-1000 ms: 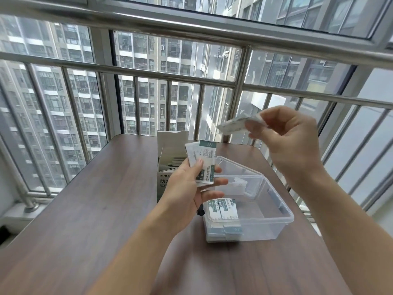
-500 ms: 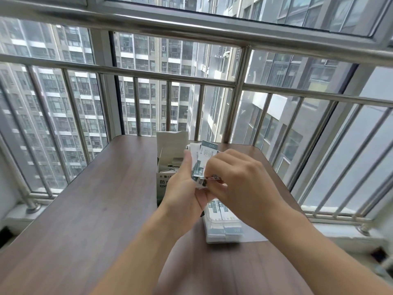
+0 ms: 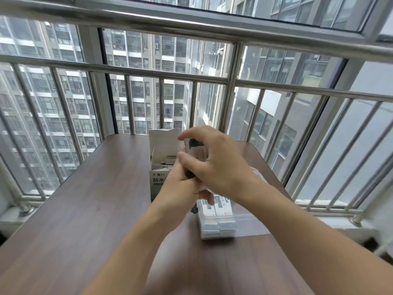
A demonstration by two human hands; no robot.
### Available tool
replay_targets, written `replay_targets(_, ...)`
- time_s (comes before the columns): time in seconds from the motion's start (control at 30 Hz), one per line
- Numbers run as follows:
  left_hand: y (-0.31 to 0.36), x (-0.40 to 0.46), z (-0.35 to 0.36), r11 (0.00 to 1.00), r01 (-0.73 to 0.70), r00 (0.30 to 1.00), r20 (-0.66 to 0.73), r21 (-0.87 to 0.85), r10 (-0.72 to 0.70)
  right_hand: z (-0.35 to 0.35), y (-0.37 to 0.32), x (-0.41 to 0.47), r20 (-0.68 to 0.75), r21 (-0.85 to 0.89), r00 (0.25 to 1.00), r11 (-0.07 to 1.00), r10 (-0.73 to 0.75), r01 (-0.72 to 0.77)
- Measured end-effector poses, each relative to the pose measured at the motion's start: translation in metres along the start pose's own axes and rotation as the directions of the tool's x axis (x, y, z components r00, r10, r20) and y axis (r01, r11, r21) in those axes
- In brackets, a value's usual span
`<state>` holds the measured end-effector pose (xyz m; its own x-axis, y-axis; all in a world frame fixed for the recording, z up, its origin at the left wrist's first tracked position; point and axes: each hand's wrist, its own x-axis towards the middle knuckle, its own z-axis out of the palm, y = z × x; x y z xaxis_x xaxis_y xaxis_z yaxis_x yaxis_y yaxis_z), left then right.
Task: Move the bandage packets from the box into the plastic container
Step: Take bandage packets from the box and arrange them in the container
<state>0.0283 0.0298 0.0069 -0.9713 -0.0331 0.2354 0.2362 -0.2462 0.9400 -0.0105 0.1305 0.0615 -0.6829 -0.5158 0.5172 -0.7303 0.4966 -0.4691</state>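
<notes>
Right hand [image 3: 214,162] risen over left hand [image 3: 180,184], table edges clear

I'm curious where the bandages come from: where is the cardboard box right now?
In the head view the box stands open near the table's far edge, just left of centre, partly behind the left hand and left of the plastic container.

The single head camera is looking forward and down from the person's head, facing the window railing [image 3: 191,75]. It is staying close above the worktop [image 3: 85,209], with both forearms entering from below.
</notes>
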Motion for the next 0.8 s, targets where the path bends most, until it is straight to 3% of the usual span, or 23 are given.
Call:
replay_targets(0.13,-0.001,0.002,0.000,1.000,-0.010,0.998,-0.061,-0.010,0.009,-0.002,0.005,0.004,-0.036,-0.029,0.999,0.999,0.034,-0.035)
replay_targets(0.27,-0.008,0.003,0.001,0.980,-0.057,0.982,-0.164,0.191,0.089,-0.003,0.000,-0.001,0.114,-0.112,0.993,0.994,0.011,0.002)
replay_targets(0.37,-0.014,0.004,0.001,0.947,-0.130,0.953,-0.225,0.295,0.201,-0.019,0.000,0.006,0.259,0.024,0.961,0.994,0.097,-0.106)
replay_targets(0.57,-0.017,0.005,0.003,0.910,-0.204,0.947,-0.162,0.361,0.276,-0.034,0.011,0.009,0.446,0.022,0.892,0.995,0.076,-0.095)
replay_targets(0.8,-0.017,0.006,0.001,0.902,-0.236,0.950,-0.107,0.361,0.292,-0.038,0.018,0.008,0.412,0.084,0.911,0.995,0.007,-0.045)
